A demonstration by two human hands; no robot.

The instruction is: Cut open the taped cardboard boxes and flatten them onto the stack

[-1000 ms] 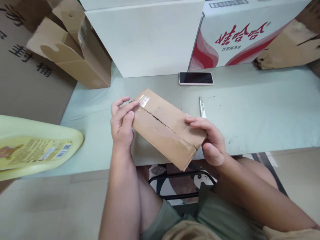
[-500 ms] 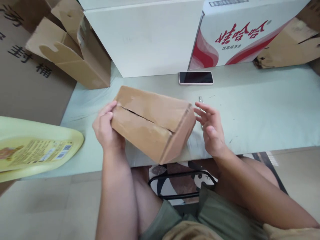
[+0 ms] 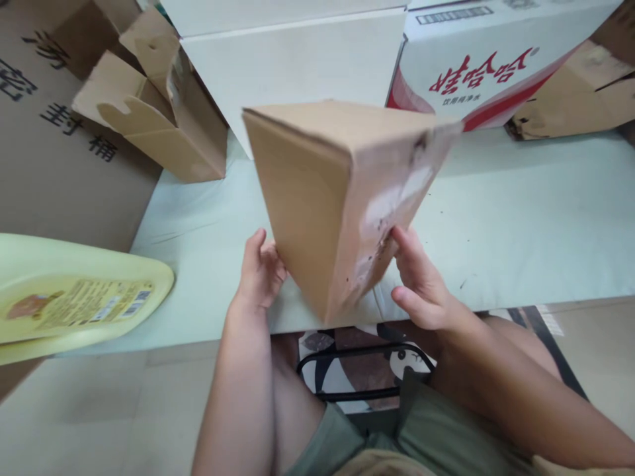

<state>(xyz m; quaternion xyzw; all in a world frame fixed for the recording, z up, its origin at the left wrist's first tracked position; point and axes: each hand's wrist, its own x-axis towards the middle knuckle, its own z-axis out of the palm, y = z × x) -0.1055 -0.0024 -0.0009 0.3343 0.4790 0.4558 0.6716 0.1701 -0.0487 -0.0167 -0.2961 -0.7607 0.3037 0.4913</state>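
Over the near edge of the cloth-covered bench [image 3: 540,218], a brown cardboard box [image 3: 307,205] is tilted up on end between the person's two hands, its lower corner close to that edge; whether it touches the cloth cannot be told. At its left side, the left hand [image 3: 262,270] has its fingertips against the cardboard and its thumb raised clear. On the taped, scuffed side, the right hand [image 3: 421,277] rests a forefinger, its thumb standing apart. How firmly either hand grasps the box cannot be told. Behind it stand a white box [image 3: 307,73] and a red-and-white carton [image 3: 471,73]; to the left are a flapped brown carton [image 3: 193,145] and a yellow-green bottle [image 3: 89,297].
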